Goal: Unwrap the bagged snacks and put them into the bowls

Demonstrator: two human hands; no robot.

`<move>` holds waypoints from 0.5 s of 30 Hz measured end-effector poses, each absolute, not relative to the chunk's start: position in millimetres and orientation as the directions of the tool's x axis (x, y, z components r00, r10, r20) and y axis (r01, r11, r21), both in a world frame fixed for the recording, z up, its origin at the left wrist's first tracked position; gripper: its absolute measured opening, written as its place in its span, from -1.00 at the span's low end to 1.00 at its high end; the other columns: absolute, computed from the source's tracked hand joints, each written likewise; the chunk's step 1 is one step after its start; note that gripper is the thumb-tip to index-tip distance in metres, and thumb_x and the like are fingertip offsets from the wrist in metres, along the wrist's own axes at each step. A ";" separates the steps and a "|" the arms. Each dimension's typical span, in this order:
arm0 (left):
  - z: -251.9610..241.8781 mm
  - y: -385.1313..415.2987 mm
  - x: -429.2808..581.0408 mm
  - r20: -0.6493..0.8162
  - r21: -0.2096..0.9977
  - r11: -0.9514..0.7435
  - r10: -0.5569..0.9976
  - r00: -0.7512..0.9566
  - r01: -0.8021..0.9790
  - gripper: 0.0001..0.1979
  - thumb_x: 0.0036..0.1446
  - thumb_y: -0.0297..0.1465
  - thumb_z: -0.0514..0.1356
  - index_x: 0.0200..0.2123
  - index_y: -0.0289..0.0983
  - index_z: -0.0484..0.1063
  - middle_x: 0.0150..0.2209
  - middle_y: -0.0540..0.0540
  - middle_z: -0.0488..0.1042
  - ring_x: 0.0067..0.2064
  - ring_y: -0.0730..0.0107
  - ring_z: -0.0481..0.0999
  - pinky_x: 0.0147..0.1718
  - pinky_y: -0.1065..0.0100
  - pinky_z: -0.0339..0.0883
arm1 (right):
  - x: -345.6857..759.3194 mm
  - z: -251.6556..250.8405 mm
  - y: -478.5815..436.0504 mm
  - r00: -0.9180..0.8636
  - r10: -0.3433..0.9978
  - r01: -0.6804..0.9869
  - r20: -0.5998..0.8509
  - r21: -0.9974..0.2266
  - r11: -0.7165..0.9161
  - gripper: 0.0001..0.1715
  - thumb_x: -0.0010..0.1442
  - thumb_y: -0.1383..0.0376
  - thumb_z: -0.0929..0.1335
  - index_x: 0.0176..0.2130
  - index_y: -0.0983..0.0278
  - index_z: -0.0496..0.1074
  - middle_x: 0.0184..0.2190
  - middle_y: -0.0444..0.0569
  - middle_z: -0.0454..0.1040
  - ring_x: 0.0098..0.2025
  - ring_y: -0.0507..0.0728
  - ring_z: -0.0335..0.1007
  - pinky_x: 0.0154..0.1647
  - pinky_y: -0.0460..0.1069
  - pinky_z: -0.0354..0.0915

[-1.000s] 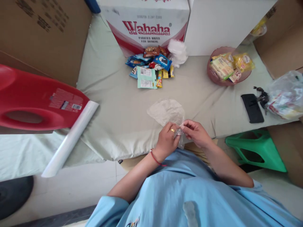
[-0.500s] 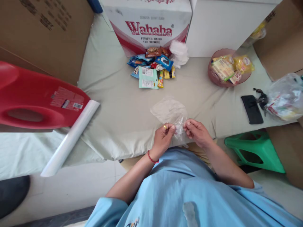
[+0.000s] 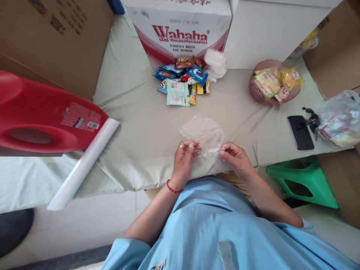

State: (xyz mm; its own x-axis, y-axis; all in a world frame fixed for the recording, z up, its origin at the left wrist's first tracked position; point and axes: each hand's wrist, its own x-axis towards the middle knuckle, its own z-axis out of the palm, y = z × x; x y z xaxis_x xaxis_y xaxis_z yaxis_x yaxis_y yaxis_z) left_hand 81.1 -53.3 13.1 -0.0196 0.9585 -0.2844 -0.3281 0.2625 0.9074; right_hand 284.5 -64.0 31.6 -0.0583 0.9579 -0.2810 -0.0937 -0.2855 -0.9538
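A thin clear plastic bag (image 3: 203, 131) lies crumpled on the pale cloth near the table's front edge. My left hand (image 3: 184, 159), with a gold ring and a red wrist string, pinches the bag's near left edge. My right hand (image 3: 235, 159) pinches its near right edge. The two hands are a little apart, with the bag's mouth stretched between them. Beyond the bag lies a pile of small snack packets (image 3: 182, 80), with a mint-green packet in front.
A Wahaha water carton (image 3: 182, 30) stands at the back. A pink bowl of yellow snack packets (image 3: 274, 82), a black phone (image 3: 300, 132) and a filled clear bag (image 3: 339, 118) are at the right. A plastic-film roll (image 3: 84, 163) and red stool (image 3: 42, 120) are left; a green stool (image 3: 305, 182) is below right.
My hands have moved apart, the left going left, pulling the clear bag's near edge open between them.
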 end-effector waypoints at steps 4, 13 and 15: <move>27.2 -52.9 89.1 -0.194 0.976 0.208 0.967 0.167 -0.071 -0.52 0.12 0.00 0.41 -0.08 -0.19 0.46 -0.03 -0.14 0.56 -0.03 0.24 0.58 -0.12 0.29 0.45 | 277.0 36.5 -66.1 -0.130 0.960 0.016 -0.247 -0.969 -0.247 -0.56 0.17 -0.08 0.55 -0.36 0.19 0.47 -0.36 -0.12 0.41 -0.31 0.09 0.29 -0.23 0.00 0.27; 16.0 -48.9 89.3 -0.358 0.882 0.358 0.932 0.057 -0.306 -0.67 0.15 -0.09 0.37 -0.34 -0.23 0.47 -0.22 -0.09 0.63 -0.17 0.34 0.58 -0.09 0.25 0.49 | 294.5 36.1 -71.1 -0.201 0.956 0.153 -0.213 -0.971 -0.185 -0.60 0.23 -0.04 0.51 -0.34 0.20 0.48 -0.35 -0.09 0.45 -0.27 0.11 0.33 -0.19 0.01 0.27; 14.5 -50.6 84.1 -0.370 0.859 0.350 0.929 0.019 -0.373 -0.66 0.10 -0.11 0.40 -0.34 -0.23 0.44 -0.17 -0.10 0.63 -0.14 0.33 0.60 -0.03 0.20 0.52 | 309.9 37.9 -71.1 -0.278 0.909 0.181 -0.310 -0.947 -0.267 -0.57 0.23 -0.08 0.51 -0.31 0.21 0.49 -0.36 -0.09 0.46 -0.29 0.10 0.33 -0.22 0.00 0.29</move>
State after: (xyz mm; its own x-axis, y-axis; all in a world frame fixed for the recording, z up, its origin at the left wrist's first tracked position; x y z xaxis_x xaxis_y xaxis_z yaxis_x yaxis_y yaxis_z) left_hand 84.1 -50.6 14.5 0.0195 0.9288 -0.3701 -0.3733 0.3502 0.8591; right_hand 309.9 -71.1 37.9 -0.2783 0.9092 -0.3097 0.1808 -0.2671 -0.9466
